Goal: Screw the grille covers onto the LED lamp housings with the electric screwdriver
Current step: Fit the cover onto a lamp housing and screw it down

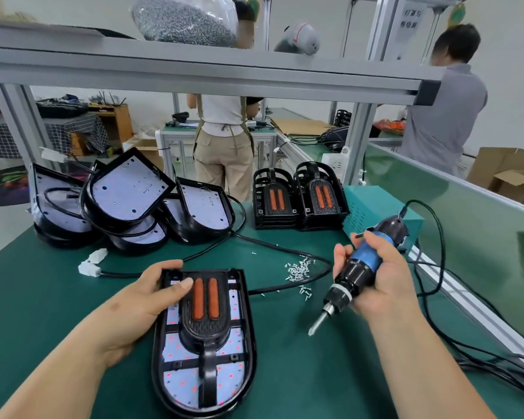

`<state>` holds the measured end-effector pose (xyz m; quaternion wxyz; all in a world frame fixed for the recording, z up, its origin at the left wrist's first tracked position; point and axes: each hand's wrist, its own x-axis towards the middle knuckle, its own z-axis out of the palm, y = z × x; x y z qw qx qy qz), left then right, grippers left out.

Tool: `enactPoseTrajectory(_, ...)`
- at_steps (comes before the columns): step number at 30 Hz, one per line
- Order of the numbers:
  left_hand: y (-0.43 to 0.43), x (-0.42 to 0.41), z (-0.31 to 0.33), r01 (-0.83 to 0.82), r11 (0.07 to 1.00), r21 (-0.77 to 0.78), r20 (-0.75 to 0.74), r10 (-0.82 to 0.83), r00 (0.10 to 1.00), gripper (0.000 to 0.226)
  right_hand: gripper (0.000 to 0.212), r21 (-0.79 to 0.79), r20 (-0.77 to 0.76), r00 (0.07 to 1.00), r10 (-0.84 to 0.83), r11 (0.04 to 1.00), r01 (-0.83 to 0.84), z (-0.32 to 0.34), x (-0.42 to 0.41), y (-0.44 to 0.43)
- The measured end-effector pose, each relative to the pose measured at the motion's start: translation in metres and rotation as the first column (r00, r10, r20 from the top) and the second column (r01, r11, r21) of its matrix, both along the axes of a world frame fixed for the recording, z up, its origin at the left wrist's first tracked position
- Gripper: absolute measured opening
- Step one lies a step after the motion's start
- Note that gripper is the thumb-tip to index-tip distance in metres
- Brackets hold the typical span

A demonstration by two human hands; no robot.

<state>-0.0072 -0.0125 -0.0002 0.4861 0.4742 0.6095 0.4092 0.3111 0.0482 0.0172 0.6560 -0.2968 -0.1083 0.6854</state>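
The right hand (378,276) was wrapped tight round the electric screwdriver (362,261), with fingers and thumb closed on its blue and black body. The tool was tilted. Its metal bit (316,325) pointed down and toward the left hand, up in the air and touching nothing. A black cord (436,237) ran out of the tool's back end, away from the hand.

The left hand (146,297) gripped the lamp housing (251,343) at its far left corner. The fingers were curled over the rim, and the thumb lay flat on the grille cover (206,325), beside two orange strips. The grille cover sat on top of the lamp housing. The lamp housing lay flat on the green table (58,282), round end toward the person. The bit was near the housing's right side but apart from it.

Between the two hands, a bit farther out, lay a small heap of loose screws (298,269). A black cable (273,245) curved past them. Beyond the left hand lay a white plug (91,263). Farther past that hand was a messy pile of bare housings (130,189) with white boards showing. Past the right hand stood two neat stacks of spare covers (274,201). A teal box (372,204) was just behind the screwdriver. Far behind the table stood a person in a white top (224,116) and a person in a grey top (445,116), backs turned.
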Motion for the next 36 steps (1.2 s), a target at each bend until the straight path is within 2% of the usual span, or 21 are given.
enactPoseTrajectory(3, 0.006, -0.002, 0.018, -0.066, 0.997, 0.049, -0.222, 0.075, 0.972, 0.055, 0.031, 0.034, -0.086, 0.995, 0.045, 0.999, -0.042, -0.001, -0.005, -0.002)
enactPoseTrajectory(6, 0.021, 0.005, 0.044, -0.107, 0.975, 0.193, -0.447, 0.184, 0.875, 0.043, 0.034, 0.041, -0.117, 0.991, 0.069, 0.997, -0.065, -0.002, -0.014, -0.002)
enactPoseTrajectory(8, 0.038, 0.021, 0.059, -0.006, 0.962, 0.271, -0.611, 0.177, 0.772, 0.029, 0.028, 0.055, -0.129, 0.99, 0.063, 0.997, -0.056, -0.002, -0.019, -0.002)
enactPoseTrajectory(11, 0.072, 0.058, 0.071, 0.188, 0.961, 0.205, -0.787, 0.048, 0.615, 0.018, 0.029, 0.063, -0.136, 0.99, 0.046, 0.997, -0.038, -0.004, -0.025, -0.002)
enactPoseTrajectory(14, 0.104, 0.087, 0.064, 0.272, 0.961, 0.046, -0.859, -0.101, 0.501, 0.018, 0.027, 0.04, -0.146, 0.989, 0.027, 0.999, -0.021, -0.005, -0.027, -0.002)
enactPoseTrajectory(17, 0.128, 0.102, 0.052, 0.283, 0.958, -0.044, -0.882, -0.17, 0.439, 0.02, 0.018, 0.005, -0.147, 0.989, 0.015, 1.0, -0.015, -0.008, -0.025, -0.001)
enactPoseTrajectory(19, 0.136, 0.11, 0.048, 0.305, 0.945, -0.12, -0.904, -0.231, 0.359, 0.025, 0.015, -0.024, -0.143, 0.99, 0.012, 1.0, -0.016, -0.011, -0.024, 0.0)
enactPoseTrajectory(21, 0.141, 0.117, 0.045, 0.317, 0.933, -0.17, -0.934, -0.255, 0.25, 0.03, 0.018, -0.049, -0.149, 0.989, 0.005, 0.999, -0.013, -0.014, -0.023, 0.001)
enactPoseTrajectory(23, 0.146, 0.12, 0.041, 0.309, 0.932, -0.187, -0.947, -0.255, 0.196, 0.031, 0.017, -0.071, -0.159, 0.987, 0.0, 0.997, -0.012, -0.016, -0.023, 0.003)
enactPoseTrajectory(32, 0.153, 0.125, 0.032, 0.257, 0.907, -0.333, -0.92, -0.372, 0.122, 0.041, 0.021, -0.069, -0.232, 0.971, -0.05, 0.997, 0.035, -0.016, -0.023, 0.006)
enactPoseTrajectory(34, 0.147, 0.126, 0.036, 0.253, 0.92, -0.298, -0.922, -0.346, 0.173, 0.039, 0.021, -0.063, -0.263, 0.962, -0.071, 0.996, 0.056, -0.015, -0.023, 0.005)
enactPoseTrajectory(36, 0.142, 0.129, 0.045, 0.252, 0.949, -0.19, -0.914, -0.265, 0.308, 0.034, 0.021, -0.05, -0.291, 0.952, -0.097, 0.995, 0.086, -0.013, -0.022, 0.005)
